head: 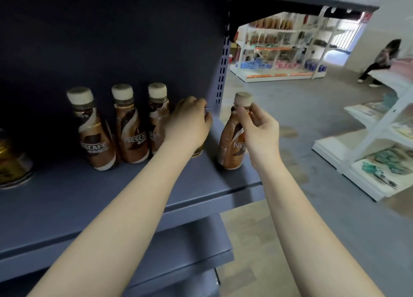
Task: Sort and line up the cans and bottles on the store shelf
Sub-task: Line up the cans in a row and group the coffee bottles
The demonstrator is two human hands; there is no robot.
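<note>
Three brown coffee bottles with pale caps stand in a row on the blue shelf (67, 198): one at the left (93, 136), one in the middle (130, 131), one to their right (157, 118). My left hand (187, 122) is closed over something just right of them; only a brown and gold base (197, 152) shows beneath it, and whether it is a can or a bottle is hidden. My right hand (257, 129) grips the neck of a fourth coffee bottle (231, 145), which stands upright near the shelf's right end.
A gold can (12, 162) sits at the far left of the shelf. A lower blue shelf (190, 247) juts out below. White shelving (368, 162) stands to the right across the grey floor, more racks are behind, and a person (382, 60) sits far right.
</note>
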